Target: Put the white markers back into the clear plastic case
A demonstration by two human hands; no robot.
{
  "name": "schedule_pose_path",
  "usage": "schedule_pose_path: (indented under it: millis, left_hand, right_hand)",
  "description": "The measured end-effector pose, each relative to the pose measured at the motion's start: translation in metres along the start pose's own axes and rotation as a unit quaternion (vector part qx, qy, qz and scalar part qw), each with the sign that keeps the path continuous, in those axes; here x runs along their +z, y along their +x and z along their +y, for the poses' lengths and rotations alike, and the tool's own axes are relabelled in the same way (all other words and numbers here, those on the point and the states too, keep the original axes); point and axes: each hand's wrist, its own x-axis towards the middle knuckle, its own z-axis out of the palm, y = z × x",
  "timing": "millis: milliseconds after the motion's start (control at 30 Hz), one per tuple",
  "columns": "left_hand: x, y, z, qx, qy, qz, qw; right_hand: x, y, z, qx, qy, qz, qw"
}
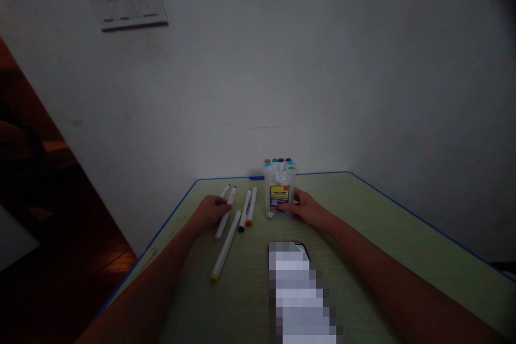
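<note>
My right hand (pixel 308 209) grasps the clear marker case (pixel 279 196), thumb across its front. My left hand (pixel 212 210) touches a white marker (pixel 222 224); I cannot tell whether it grips it. To that hand's right lie a yellow-ended marker (pixel 226 245), a black-ended marker (pixel 244 211) and a red-ended marker (pixel 252 207) on the desk (pixel 237 306).

Left hand (pixel 210 212) and right hand (pixel 308 208) bare, both near frame centre; slim forearms (pixel 155 271) bare too, widening toward bottom left and bottom right corners.
</note>
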Motion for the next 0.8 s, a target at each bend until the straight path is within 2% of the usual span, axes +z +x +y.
schedule_pose_path:
  millis: [300, 600, 800]
  left_hand:
    - [0.0006, 0.0021, -0.0011, 0.017, 0.093, -0.005, 0.996]
    - [0.0015, 0.0011, -0.0026, 0.021, 0.124, -0.024, 0.992]
    - [0.0012, 0.0008, -0.0028, 0.029, 0.138, -0.017, 0.990]
  right_hand:
    - [-0.0001, 0.0005, -0.0010, 0.003, -0.005, -0.003, 1.000]
    - [0.0002, 0.0008, 0.0009, -0.011, -0.004, -0.001, 1.000]
    - [0.0003, 0.0011, 0.0016, -0.027, 0.014, -0.004, 1.000]
